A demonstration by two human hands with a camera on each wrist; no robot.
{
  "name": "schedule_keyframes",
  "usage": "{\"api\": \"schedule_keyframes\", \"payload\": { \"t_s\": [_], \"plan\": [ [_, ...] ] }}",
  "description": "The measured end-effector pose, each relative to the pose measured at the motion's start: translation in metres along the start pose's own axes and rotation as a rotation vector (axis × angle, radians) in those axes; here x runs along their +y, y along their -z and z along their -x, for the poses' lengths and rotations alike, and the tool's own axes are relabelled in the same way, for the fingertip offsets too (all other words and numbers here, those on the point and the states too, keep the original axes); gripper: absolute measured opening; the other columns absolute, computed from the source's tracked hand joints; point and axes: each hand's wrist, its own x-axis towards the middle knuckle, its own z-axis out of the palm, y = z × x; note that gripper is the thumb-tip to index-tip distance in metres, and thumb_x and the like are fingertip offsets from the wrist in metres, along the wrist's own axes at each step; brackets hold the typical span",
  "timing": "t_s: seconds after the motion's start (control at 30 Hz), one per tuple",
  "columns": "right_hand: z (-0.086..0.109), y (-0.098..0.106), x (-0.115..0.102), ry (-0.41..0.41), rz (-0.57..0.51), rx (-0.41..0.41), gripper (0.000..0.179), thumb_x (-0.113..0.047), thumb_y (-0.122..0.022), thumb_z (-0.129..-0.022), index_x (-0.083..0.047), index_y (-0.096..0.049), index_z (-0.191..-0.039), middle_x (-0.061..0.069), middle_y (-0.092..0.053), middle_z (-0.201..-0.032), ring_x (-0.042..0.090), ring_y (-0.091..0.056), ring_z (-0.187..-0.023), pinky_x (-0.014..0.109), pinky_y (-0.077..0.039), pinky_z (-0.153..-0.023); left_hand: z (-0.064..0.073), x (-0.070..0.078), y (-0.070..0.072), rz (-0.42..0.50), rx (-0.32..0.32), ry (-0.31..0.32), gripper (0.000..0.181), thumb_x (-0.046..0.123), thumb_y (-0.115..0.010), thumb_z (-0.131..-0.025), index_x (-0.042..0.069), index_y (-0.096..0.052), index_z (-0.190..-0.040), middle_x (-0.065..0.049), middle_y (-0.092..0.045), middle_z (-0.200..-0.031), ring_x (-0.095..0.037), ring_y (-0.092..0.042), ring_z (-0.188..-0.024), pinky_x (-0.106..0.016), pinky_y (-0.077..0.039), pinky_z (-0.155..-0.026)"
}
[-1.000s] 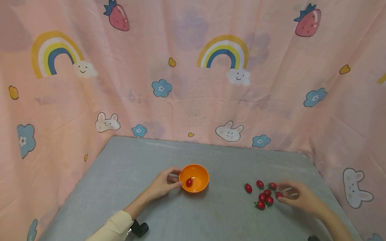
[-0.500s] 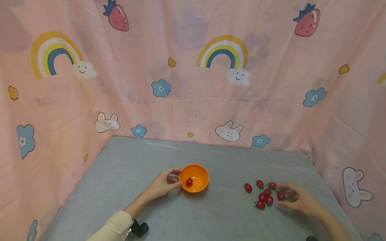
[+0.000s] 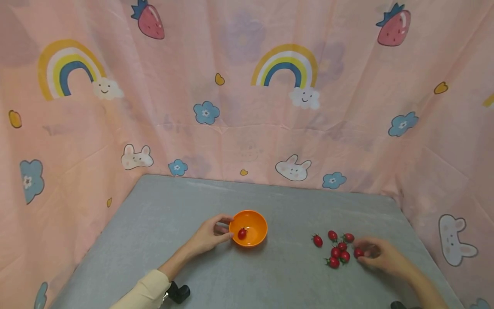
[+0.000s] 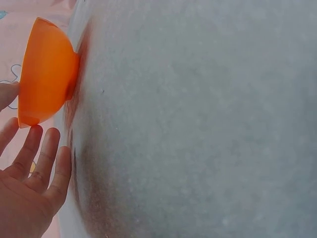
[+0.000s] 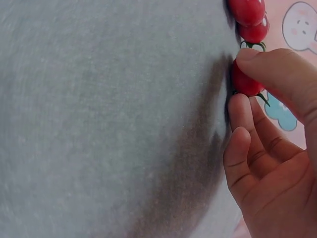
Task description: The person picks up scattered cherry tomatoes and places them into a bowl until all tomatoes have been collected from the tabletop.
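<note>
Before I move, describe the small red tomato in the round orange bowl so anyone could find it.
On the grey table, find the round orange bowl touched by the left hand. Left of centre inside it lies the small, oval red tomato. It lies alone; the other red tomatoes are outside, to the right.

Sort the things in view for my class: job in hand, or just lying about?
In the job:
orange bowl, left hand touching it
tomato in the bowl
tomato pinched by the right hand
other tomatoes on the grey table

Apparently not:
printed pink cloth
black object beside the pale sleeve, unidentified
</note>
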Motion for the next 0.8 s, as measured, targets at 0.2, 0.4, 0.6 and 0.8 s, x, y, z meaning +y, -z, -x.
{"api": "schedule_keyframes", "payload": {
  "t_s": [0.2,0.4,0.6,0.8],
  "plan": [
    [0.0002,0.0006,-0.0007,0.002,-0.009,0.000,0.034,-0.007,-0.078,-0.088,0.006,-0.065,-0.116,0.016,-0.067,-0.108,0.012,-0.062,-0.080,0.028,-0.052,-0.066,-0.0007,0.0008,-0.0001,0.010,0.002,-0.020,0.042,0.017,-0.075,-0.095,0.006,-0.059,-0.132,-0.012,-0.063,-0.125,-0.021,-0.068,-0.095,-0.034,-0.057,-0.084],
    [-0.0017,0.0002,-0.0015,-0.037,0.001,0.006,0.032,-0.008,-0.078,-0.087,0.003,-0.065,-0.114,0.013,-0.066,-0.107,0.013,-0.061,-0.079,0.029,-0.052,-0.064,-0.0003,0.0003,0.0001,0.028,-0.003,-0.040,0.041,0.015,-0.074,-0.095,0.004,-0.059,-0.132,-0.015,-0.063,-0.124,-0.023,-0.068,-0.095,-0.035,-0.057,-0.084],
    [-0.0019,0.0008,-0.0033,-0.004,0.063,0.054,0.028,-0.010,-0.079,-0.088,-0.001,-0.066,-0.111,0.008,-0.066,-0.104,0.010,-0.060,-0.081,0.028,-0.051,-0.067,-0.0006,0.0010,0.0002,0.025,-0.003,-0.030,0.041,0.015,-0.075,-0.095,0.004,-0.060,-0.132,-0.014,-0.063,-0.125,-0.022,-0.068,-0.095,-0.035,-0.057,-0.085],
    [-0.0011,0.0036,-0.0043,0.045,0.048,0.095,0.026,-0.005,-0.078,-0.088,0.000,-0.066,-0.111,0.008,-0.066,-0.101,0.010,-0.061,-0.081,0.028,-0.052,-0.066,-0.0007,0.0015,0.0000,0.005,-0.004,-0.016,0.041,0.016,-0.075,-0.095,0.005,-0.059,-0.132,-0.012,-0.064,-0.125,-0.020,-0.068,-0.095,-0.033,-0.057,-0.085]
  ]
}}
